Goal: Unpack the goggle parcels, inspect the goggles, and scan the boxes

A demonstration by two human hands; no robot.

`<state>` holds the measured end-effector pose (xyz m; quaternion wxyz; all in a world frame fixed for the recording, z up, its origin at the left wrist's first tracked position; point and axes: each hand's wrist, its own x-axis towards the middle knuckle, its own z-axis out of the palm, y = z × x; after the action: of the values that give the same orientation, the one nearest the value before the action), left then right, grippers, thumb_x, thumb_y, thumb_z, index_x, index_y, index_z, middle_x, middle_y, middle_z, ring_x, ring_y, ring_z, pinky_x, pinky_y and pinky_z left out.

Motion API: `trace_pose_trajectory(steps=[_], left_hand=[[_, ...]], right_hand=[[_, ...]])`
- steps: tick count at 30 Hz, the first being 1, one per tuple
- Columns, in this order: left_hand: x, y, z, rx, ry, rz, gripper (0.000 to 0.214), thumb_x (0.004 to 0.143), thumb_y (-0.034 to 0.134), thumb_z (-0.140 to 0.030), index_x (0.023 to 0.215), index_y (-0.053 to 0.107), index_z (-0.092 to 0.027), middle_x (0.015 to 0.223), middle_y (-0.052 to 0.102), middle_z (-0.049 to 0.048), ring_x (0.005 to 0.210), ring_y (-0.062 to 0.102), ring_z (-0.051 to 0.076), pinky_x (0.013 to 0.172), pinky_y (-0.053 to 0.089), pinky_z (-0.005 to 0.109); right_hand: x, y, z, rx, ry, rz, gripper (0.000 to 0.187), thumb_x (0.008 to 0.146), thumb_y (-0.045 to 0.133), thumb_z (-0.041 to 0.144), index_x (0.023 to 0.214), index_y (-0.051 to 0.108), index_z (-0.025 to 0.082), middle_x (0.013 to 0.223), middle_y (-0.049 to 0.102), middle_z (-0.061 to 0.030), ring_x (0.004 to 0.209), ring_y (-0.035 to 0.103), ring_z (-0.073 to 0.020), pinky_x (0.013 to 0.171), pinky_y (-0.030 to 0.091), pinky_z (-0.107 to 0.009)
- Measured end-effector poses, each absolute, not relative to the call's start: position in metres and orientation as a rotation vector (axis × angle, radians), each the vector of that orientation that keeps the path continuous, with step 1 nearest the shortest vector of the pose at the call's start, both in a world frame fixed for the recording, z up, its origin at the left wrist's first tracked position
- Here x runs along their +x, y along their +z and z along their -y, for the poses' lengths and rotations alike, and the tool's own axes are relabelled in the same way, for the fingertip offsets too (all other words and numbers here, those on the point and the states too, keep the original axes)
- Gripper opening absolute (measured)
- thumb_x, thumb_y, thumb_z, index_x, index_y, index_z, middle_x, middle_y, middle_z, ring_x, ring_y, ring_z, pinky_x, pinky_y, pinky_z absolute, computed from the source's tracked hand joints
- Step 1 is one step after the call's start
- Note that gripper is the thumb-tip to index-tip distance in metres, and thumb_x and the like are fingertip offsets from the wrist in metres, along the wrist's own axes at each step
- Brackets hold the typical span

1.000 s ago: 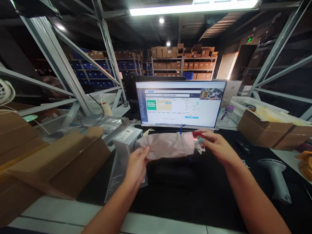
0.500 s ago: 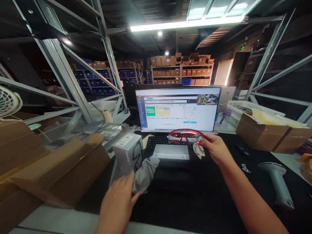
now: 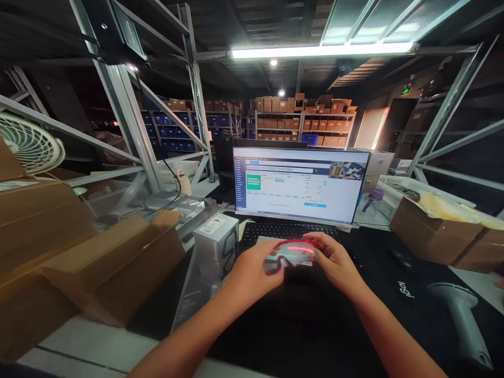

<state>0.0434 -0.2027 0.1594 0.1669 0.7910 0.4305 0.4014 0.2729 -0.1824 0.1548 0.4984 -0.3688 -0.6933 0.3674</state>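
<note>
A pair of red-framed glasses [image 3: 295, 252] with a clear, shiny lens is held in front of the monitor, above the keyboard. My left hand [image 3: 252, 268] is closed on its left side. Closed on its right end, by the temple, is my right hand [image 3: 334, 260]. Behind the glasses only slivers of a pale open tray show; the rest is hidden by my hands. Just left of my left hand stands an upright grey box [image 3: 216, 244] with a dark glasses drawing and a label on top. My left forearm covers the area at its foot.
A monitor [image 3: 299, 184] stands behind a black keyboard [image 3: 271, 230]. Open cardboard boxes [image 3: 114, 262] fill the left side, and another carton [image 3: 425, 231] sits at right. A barcode scanner [image 3: 460, 315] and a mouse [image 3: 399, 257] lie on the black mat [image 3: 315, 331].
My left hand has left the grey cloth pouch and moved up and right onto the glasses. My right hand has brought the glasses slightly lower and closer. The view has shifted left.
</note>
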Motion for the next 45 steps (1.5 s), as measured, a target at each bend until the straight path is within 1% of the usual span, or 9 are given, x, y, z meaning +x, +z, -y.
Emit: trace_pose_trajectory(steps=[5,11,15,19,23,28,38,42,45], left_hand=[[0.043,0.171,0.178,1.943,1.01,-1.059,0.031,0.067,0.072,-0.018,0.097,0.069,-0.018,0.084,0.066,-0.0004,0.069,0.058,0.013,0.063,0.048,0.023],[0.046,0.182,0.168,1.793,1.211,-1.018,0.037,0.069,0.075,-0.025,0.104,0.066,-0.018,0.094,0.067,0.0026,0.08,0.062,0.016,0.072,0.052,0.026],[0.051,0.178,0.173,1.876,1.275,-1.045,0.035,0.071,0.074,-0.024,0.106,0.067,-0.02,0.094,0.068,0.0027,0.083,0.064,0.018,0.075,0.055,0.028],[0.047,0.17,0.174,1.813,1.303,-1.022,0.033,0.075,0.074,-0.027,0.106,0.064,-0.021,0.095,0.068,0.0023,0.084,0.065,0.017,0.079,0.056,0.03],[0.045,0.169,0.177,1.806,1.253,-1.006,0.033,0.076,0.074,-0.03,0.106,0.063,-0.021,0.099,0.068,0.0036,0.086,0.065,0.017,0.08,0.056,0.031],[0.044,0.178,0.178,1.71,1.297,-1.005,0.032,0.072,0.075,-0.028,0.098,0.06,-0.019,0.094,0.068,0.0039,0.085,0.067,0.018,0.078,0.057,0.032],[0.009,0.197,0.16,1.449,1.627,-1.071,0.045,0.065,0.084,-0.034,0.099,0.06,-0.017,0.096,0.073,0.0054,0.089,0.072,0.021,0.081,0.059,0.033],[0.003,0.199,0.161,1.433,1.75,-1.103,0.043,0.067,0.083,-0.034,0.101,0.061,-0.019,0.096,0.073,0.004,0.088,0.071,0.02,0.08,0.058,0.031],[0.008,0.195,0.162,1.457,1.711,-1.119,0.045,0.066,0.083,-0.034,0.102,0.061,-0.018,0.096,0.073,0.0046,0.087,0.071,0.019,0.081,0.058,0.031]], right_hand=[[0.309,0.166,0.173,-1.052,0.768,1.767,0.05,0.088,0.066,0.041,0.13,0.054,0.018,0.066,0.058,0.005,0.056,0.057,-0.0136,0.053,0.049,-0.025],[0.302,0.169,0.192,-1.001,-0.095,1.702,0.01,0.093,0.061,0.026,0.092,0.07,0.022,0.096,0.069,-0.0061,0.08,0.066,-0.0165,0.068,0.056,-0.027],[0.272,0.157,0.204,-0.989,-0.469,2.005,0.029,0.093,0.057,0.015,0.112,0.075,0.028,0.126,0.064,-0.011,0.095,0.066,-0.0201,0.071,0.055,-0.028],[0.258,0.146,0.201,-1.151,-0.857,2.068,0.054,0.091,0.05,0.003,0.134,0.066,0.032,0.122,0.067,-0.0108,0.093,0.066,-0.0203,0.066,0.049,-0.026],[0.257,0.143,0.199,-1.15,-0.944,2.166,0.056,0.091,0.046,0.002,0.141,0.06,0.024,0.111,0.073,-0.009,0.079,0.065,-0.0163,0.062,0.042,-0.027],[0.261,0.148,0.193,-1.39,-0.913,2.248,0.039,0.091,0.051,0.003,0.118,0.074,0.018,0.074,0.071,-0.0056,0.065,0.063,-0.0171,0.058,0.033,-0.031],[0.311,0.184,0.181,-2.284,-0.405,1.937,0.028,0.102,0.046,0.026,0.097,0.073,0.02,0.087,0.075,-0.0135,0.08,0.072,-0.0266,0.058,0.035,-0.029],[0.303,0.169,0.166,-2.19,-0.238,2.058,0.038,0.103,0.045,0.044,0.093,0.074,0.023,0.088,0.076,-0.0114,0.084,0.073,-0.0269,0.062,0.042,-0.03],[0.276,0.143,0.159,-2.077,-0.157,2.199,0.03,0.102,0.051,0.036,0.095,0.075,0.02,0.088,0.076,-0.0135,0.086,0.074,-0.027,0.067,0.046,-0.03]])
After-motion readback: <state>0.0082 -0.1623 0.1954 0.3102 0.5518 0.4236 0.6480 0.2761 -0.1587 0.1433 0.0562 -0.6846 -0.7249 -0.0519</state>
